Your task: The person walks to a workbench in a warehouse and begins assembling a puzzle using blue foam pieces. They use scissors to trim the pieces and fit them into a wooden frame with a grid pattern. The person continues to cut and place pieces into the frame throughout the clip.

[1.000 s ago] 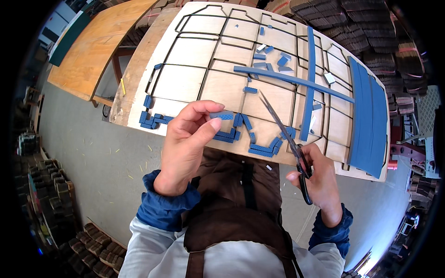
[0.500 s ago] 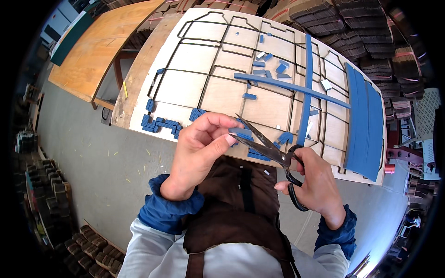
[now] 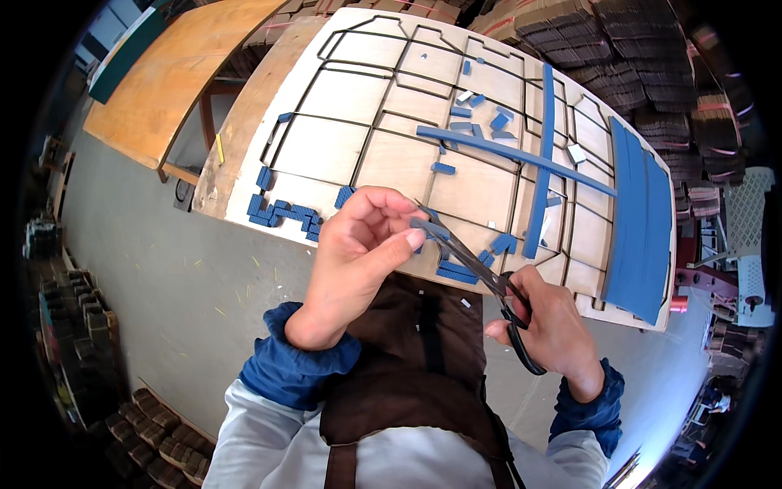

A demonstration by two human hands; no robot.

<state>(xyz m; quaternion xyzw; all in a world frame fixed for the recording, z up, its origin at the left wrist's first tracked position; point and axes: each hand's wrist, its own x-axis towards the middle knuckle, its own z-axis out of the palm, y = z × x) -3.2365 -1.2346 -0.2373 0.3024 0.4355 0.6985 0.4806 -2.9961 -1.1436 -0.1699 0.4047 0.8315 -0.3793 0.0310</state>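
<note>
A grey concrete floor (image 3: 163, 269) is seen beneath a wooden board (image 3: 342, 155) marked with dark slots and strewn with blue strips (image 3: 513, 153) and small blue pieces (image 3: 281, 213). A pair of scissors (image 3: 476, 273) is gripped in the right hand (image 3: 546, 322), fingers closed through the handles, blades parted. A small blue piece (image 3: 432, 231) is pinched between the closed fingertips of the left hand (image 3: 354, 253), right at the blades, above the board's near edge.
</note>
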